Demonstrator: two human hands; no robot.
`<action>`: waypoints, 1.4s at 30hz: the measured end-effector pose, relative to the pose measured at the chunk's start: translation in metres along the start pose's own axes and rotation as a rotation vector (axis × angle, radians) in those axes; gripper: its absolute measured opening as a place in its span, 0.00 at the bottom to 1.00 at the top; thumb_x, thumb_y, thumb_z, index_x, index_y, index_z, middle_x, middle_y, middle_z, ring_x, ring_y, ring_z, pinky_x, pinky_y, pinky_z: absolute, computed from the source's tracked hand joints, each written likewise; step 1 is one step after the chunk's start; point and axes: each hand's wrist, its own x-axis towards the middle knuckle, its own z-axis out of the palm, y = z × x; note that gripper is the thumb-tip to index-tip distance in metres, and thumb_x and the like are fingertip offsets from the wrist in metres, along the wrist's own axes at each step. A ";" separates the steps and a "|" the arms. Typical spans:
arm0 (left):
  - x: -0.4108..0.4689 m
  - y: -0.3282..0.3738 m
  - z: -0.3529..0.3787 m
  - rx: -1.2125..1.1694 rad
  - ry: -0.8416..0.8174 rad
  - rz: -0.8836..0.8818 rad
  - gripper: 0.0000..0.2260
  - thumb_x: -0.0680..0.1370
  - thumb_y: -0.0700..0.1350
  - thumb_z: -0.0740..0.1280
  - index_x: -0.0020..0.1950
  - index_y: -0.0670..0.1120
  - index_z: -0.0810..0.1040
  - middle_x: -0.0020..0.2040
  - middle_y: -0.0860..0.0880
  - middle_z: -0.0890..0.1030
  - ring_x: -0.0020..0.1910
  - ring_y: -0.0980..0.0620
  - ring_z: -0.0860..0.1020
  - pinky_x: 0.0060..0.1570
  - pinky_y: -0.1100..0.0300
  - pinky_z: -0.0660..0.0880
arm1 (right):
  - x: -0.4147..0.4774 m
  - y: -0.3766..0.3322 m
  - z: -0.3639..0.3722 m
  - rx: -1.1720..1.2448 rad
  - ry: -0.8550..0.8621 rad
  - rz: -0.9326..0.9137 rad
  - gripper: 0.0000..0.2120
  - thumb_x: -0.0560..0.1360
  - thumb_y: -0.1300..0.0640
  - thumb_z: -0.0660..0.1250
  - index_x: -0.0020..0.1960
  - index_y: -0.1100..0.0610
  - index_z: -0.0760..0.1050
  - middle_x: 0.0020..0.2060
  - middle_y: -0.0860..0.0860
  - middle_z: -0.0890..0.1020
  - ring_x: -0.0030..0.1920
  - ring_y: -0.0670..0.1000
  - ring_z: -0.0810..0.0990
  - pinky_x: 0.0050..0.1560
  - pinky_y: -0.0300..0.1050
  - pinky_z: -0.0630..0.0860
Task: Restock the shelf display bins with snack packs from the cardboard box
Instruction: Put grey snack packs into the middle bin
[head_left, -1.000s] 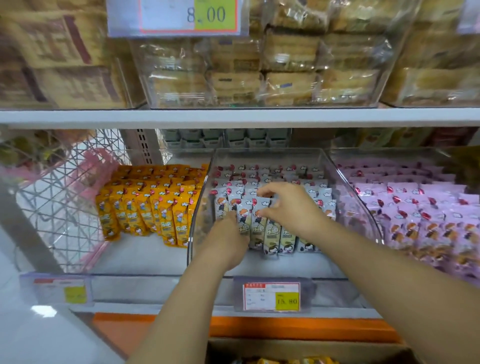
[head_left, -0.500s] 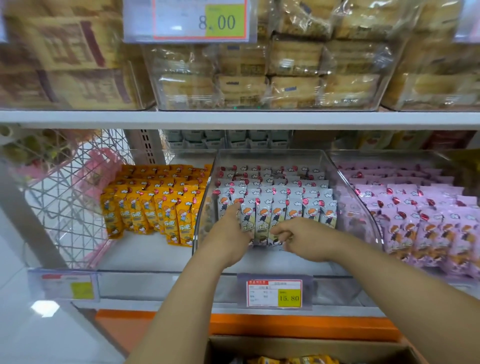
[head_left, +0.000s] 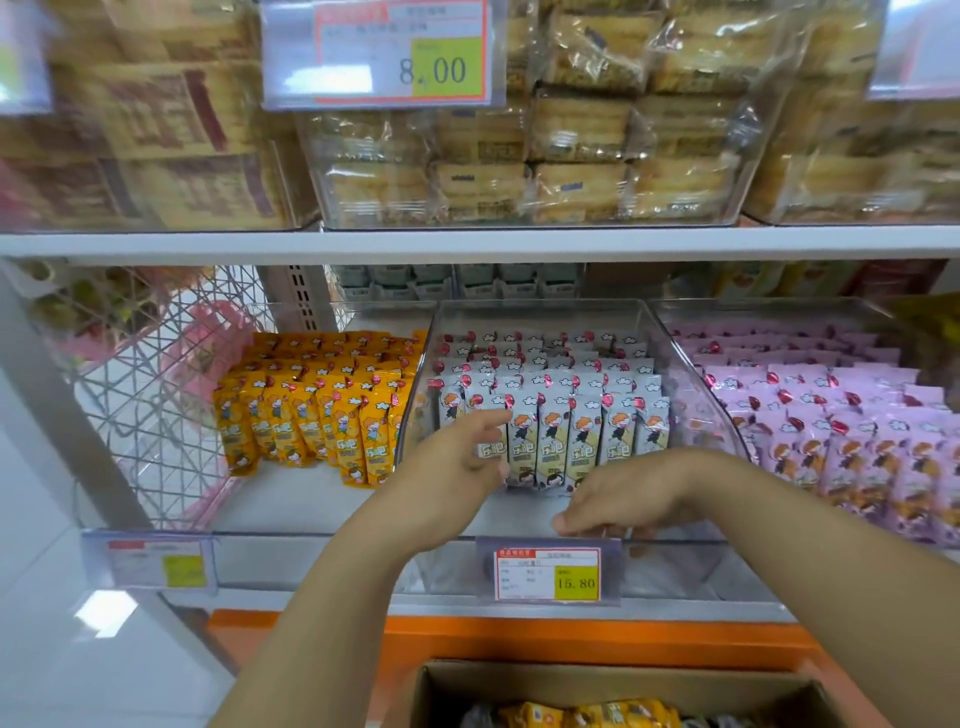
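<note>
**Caller:** Two hands in view. What has changed?

**Operator:** My right hand (head_left: 618, 499) has dropped off the grey snack packs (head_left: 571, 431) to the front wall of the middle bin (head_left: 540, 306). Its grip is slack and holds nothing. My left hand (head_left: 462, 457) stays inside the bin's left side, fingers straight, touching the front row's leftmost packs but gripping none.

**Caller:** Meaning?

**Operator:** That row now stands upright and even. I judge the tidying is done here.

**Caller:** And the next stock?

**Operator:** It is below the bin, in the cardboard box (head_left: 623, 680). The boxed yellow packs (head_left: 571, 714) are well apart from both hands. Matching shelf packs (head_left: 311, 415) stand left of the bin.
</note>
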 end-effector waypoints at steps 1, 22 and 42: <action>-0.001 -0.001 0.001 0.012 -0.011 0.002 0.22 0.81 0.42 0.61 0.74 0.58 0.63 0.70 0.56 0.70 0.55 0.60 0.73 0.49 0.67 0.69 | -0.001 -0.001 0.000 0.007 -0.003 -0.013 0.13 0.79 0.48 0.62 0.50 0.58 0.76 0.42 0.51 0.74 0.41 0.48 0.73 0.41 0.40 0.74; -0.009 0.011 -0.010 -0.237 0.125 0.150 0.10 0.78 0.40 0.67 0.53 0.55 0.75 0.53 0.55 0.77 0.46 0.52 0.81 0.50 0.49 0.80 | -0.068 -0.026 -0.011 0.295 0.678 -0.585 0.21 0.70 0.62 0.74 0.57 0.45 0.73 0.54 0.46 0.77 0.43 0.50 0.84 0.48 0.42 0.80; -0.015 -0.027 -0.052 0.174 0.361 0.127 0.13 0.80 0.46 0.64 0.65 0.52 0.75 0.65 0.53 0.74 0.56 0.55 0.76 0.53 0.58 0.75 | 0.056 -0.084 0.000 -0.535 0.934 -0.299 0.20 0.74 0.50 0.69 0.65 0.48 0.73 0.61 0.54 0.74 0.62 0.57 0.71 0.61 0.50 0.68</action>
